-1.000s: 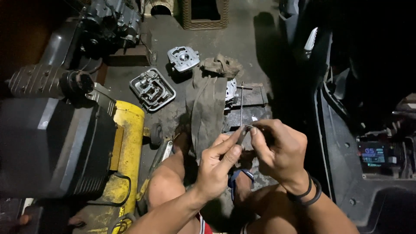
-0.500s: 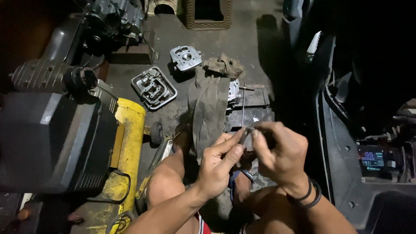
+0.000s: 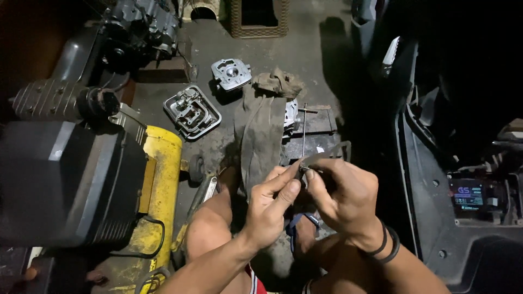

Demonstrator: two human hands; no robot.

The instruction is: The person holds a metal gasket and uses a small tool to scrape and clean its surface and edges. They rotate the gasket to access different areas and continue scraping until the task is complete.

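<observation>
I count 2 hands, both the person's own, meeting above the knees near the lower middle of the concrete floor (image 3: 327, 65). Together they hold 1 small thin metal part (image 3: 305, 164); what kind of part it is I cannot tell, since it is dark and mostly covered.

My left hand (image 3: 269, 204) is nearly closed, thumb and forefinger pinched on the near end of that part, the other fingers curled in. My right hand (image 3: 343, 198) is also curled almost shut, its fingertips (image 3: 309, 175) pressing on the same part from the other side; 2 dark bands sit on that wrist.

On the floor beyond the hands I count 1 strip of grey rubber (image 3: 261, 136) lying lengthwise toward the far edge, 1 crumpled rag (image 3: 278, 83) at its far end, 1 finned cylinder head (image 3: 231, 73) just left of the rag, and 1 metal engine cover (image 3: 192, 111) nearer the left. 1 thin rod (image 3: 303, 130) lies just right of the strip.

At the left edge stands 1 yellow compressor tank (image 3: 158, 190) beside 1 dark motor housing (image 3: 60, 185). At the right edge, 1 small lit display (image 3: 467, 196) glows.
</observation>
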